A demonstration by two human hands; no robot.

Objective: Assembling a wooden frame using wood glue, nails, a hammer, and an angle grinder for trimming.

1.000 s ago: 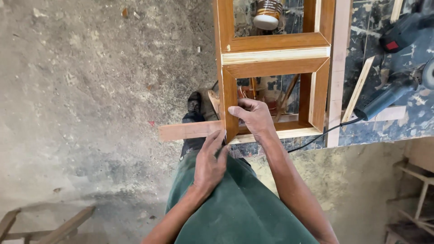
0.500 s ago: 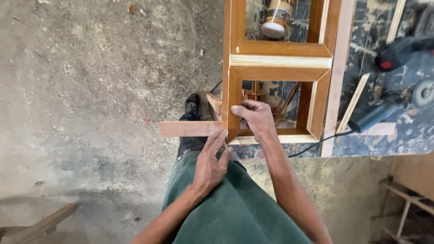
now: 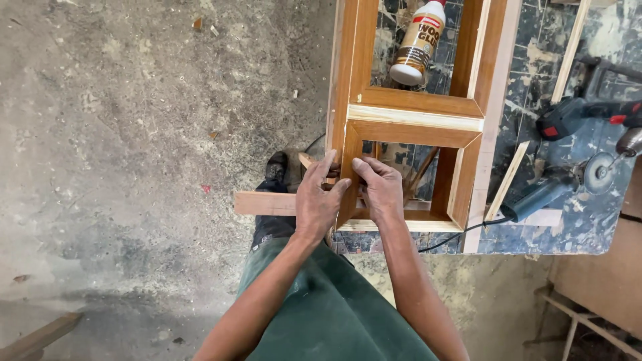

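In the middle of the frame we see the wooden frame [image 3: 414, 120] lying flat on the paint-spattered workbench [image 3: 582, 220], its near-left corner overhanging the bench edge. Both hands meet on its left upright: the left hand [image 3: 319, 200] curls around the outer edge, fingers pressed together, while the right hand [image 3: 380, 190] bends its fingers over the inner edge — whether they pinch something small between them we cannot tell. The frame looks stiff and fairly light, its varnished faces probably smooth, even a little slippery; we judge the uprights and corners the surest places to grip. A glue bottle [image 3: 418, 41] lies at upper centre, an angle grinder [image 3: 568, 184] at right.
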